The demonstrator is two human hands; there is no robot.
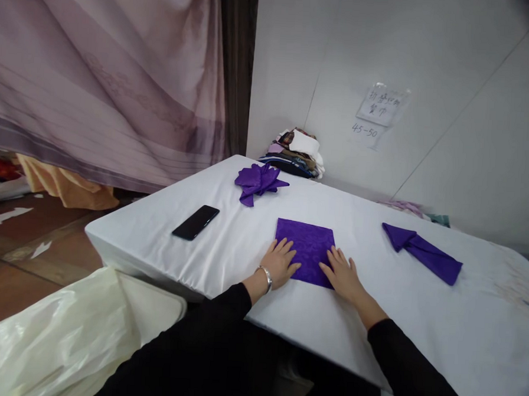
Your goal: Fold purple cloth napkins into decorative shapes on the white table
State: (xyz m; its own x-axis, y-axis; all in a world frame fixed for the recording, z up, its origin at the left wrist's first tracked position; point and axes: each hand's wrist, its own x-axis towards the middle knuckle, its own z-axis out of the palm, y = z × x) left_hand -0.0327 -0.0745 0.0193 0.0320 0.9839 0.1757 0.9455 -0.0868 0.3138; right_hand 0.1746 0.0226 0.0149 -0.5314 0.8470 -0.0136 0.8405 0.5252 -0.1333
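A purple cloth napkin [308,247], folded into a flat square, lies on the white-covered table [239,244] near its front edge. My left hand [279,264] rests on the left side of the napkin, fingers spread flat, a silver bangle on its wrist. On the opposite side my right hand [342,274] lies flat, its fingertips over the napkin's right edge. Neither hand grips anything.
Farther back sits a purple napkin folded in a flower-like shape [257,183]. A black phone [196,222] lies to the left, a knotted-looking purple napkin [423,253] to the right. Piled clothes [296,152] stand by the wall. Pale plastic sheeting [62,335] covers something at lower left.
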